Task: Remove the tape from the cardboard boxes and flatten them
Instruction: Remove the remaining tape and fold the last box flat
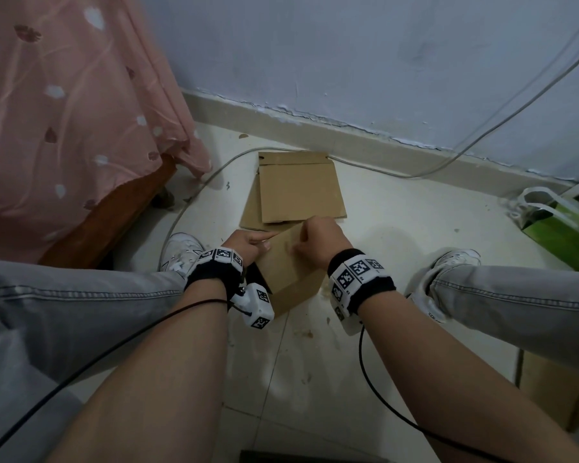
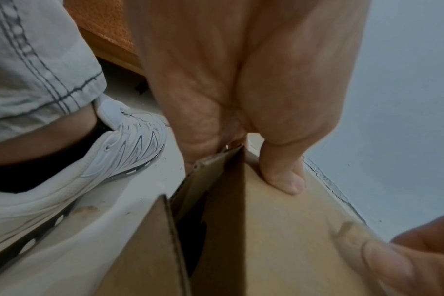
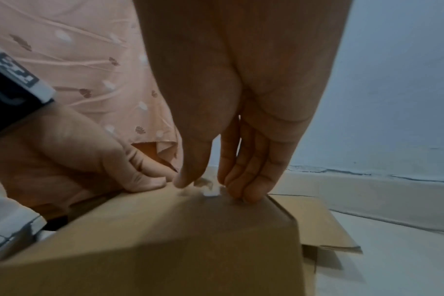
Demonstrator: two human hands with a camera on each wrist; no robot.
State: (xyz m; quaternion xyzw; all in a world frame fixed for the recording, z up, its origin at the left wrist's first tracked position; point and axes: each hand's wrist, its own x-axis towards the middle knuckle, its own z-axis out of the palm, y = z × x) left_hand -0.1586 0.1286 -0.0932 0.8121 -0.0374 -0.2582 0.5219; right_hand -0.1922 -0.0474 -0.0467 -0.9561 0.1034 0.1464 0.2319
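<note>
A brown cardboard box (image 1: 286,269) stands tilted on the floor between my knees. My left hand (image 1: 251,242) grips its left edge, with the thumb (image 2: 284,178) on the top face and the fingers behind the edge. At the far edge, my right hand (image 1: 316,235) pinches a crumpled, partly lifted bit of pale tape (image 3: 207,187) between its thumb and fingertips (image 3: 237,190). A side flap of the box (image 2: 150,250) hangs open. Beyond the box, flattened cardboard (image 1: 298,188) lies on the floor by the wall.
A bed with a pink sheet (image 1: 64,111) stands on the left. A grey cable (image 1: 482,135) runs along the wall and floor. A green bag (image 1: 562,228) sits at the right, and another cardboard box (image 1: 555,399) lies under my right leg. White shoes (image 1: 181,248) flank the box.
</note>
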